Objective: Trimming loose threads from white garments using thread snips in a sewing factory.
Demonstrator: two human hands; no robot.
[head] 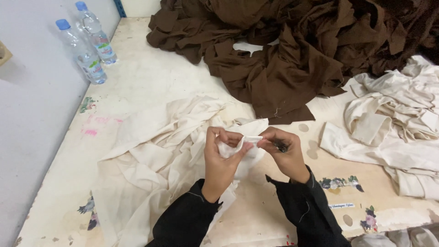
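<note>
At centre frame the left hand (220,158) and the right hand (284,153) meet over a small white fabric piece (244,142), which sits between them just above the table surface. The left hand is closed on the piece, thumb and fingers pinching its left fold; the right hand pinches its right edge with the fingertips and also holds a small dark tool (281,146), the type of which cannot be determined. Both forearms wear black sleeves (302,208) entering from the bottom edge. Directly beneath and left of the hands lies a crumpled cream cloth (155,146), extending from mid-frame down to the lower left edge. A pile of dark brown fabric (292,55) fills the upper centre and upper right, its nearest edge lying just above the right hand. A heap of cream garments (393,123) occupies the right edge, well apart from the hands. Two plastic water bottles (89,43) with blue caps lie at the upper left, at the table's left border against the grey wall. The worn table (146,68) shows bare surface in the upper left between bottles and brown pile, and in a strip at lower right of the hands, where floral stickers (340,183) are visible.
</note>
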